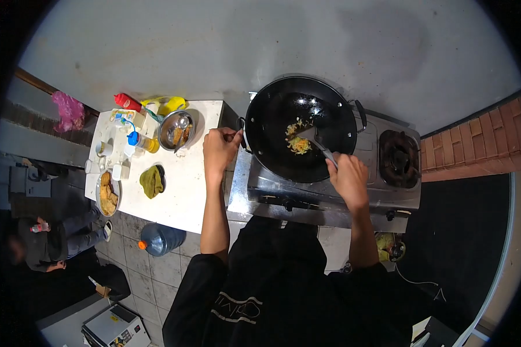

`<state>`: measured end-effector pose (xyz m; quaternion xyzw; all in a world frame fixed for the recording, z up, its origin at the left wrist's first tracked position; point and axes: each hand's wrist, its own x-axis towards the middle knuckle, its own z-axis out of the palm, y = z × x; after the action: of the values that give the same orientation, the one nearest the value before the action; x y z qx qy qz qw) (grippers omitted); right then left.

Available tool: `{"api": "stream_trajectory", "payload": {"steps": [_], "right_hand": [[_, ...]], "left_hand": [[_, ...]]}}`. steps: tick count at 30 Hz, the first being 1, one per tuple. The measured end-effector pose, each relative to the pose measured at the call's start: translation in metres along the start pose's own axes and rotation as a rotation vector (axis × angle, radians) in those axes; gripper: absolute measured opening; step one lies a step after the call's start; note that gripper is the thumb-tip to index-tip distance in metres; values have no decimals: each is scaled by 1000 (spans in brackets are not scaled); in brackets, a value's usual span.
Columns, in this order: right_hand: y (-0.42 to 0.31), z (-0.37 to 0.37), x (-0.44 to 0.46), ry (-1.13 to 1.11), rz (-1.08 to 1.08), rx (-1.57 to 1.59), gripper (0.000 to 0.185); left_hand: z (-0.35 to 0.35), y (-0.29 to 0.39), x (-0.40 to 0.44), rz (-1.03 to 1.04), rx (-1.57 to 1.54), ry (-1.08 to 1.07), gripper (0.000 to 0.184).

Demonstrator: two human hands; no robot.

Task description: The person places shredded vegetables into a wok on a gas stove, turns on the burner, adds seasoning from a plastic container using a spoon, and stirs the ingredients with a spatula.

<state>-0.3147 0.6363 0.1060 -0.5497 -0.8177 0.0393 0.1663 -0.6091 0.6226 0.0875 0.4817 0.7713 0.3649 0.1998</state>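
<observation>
A large black wok sits on the left side of the metal gas stove. My left hand is closed at the wok's left handle, fingers curled round it. In my right hand is the grey handle of a spatula. Its blade rests in the wok against a small heap of chopped yellowish and orange food. The wok's right handle is free.
Left of the stove stands a white table with a metal bowl, a green cloth, bottles and a plate of fried food. A bare burner is at right. Below are a water jug and a seated person.
</observation>
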Motion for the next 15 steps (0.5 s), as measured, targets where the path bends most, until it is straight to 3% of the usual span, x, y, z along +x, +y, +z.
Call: {"api": "stream_trajectory", "payload": {"steps": [4, 10, 15], "right_hand": [[1, -1, 3, -78, 146, 1, 22], [6, -30, -1, 30, -3, 149, 21], [15, -51, -25, -101, 40, 79, 21]], "left_hand": [[-3, 4, -2, -8, 14, 17, 26], [-4, 3, -3, 9, 23, 12, 26], [0, -3, 0, 42, 3, 33, 26]]}}
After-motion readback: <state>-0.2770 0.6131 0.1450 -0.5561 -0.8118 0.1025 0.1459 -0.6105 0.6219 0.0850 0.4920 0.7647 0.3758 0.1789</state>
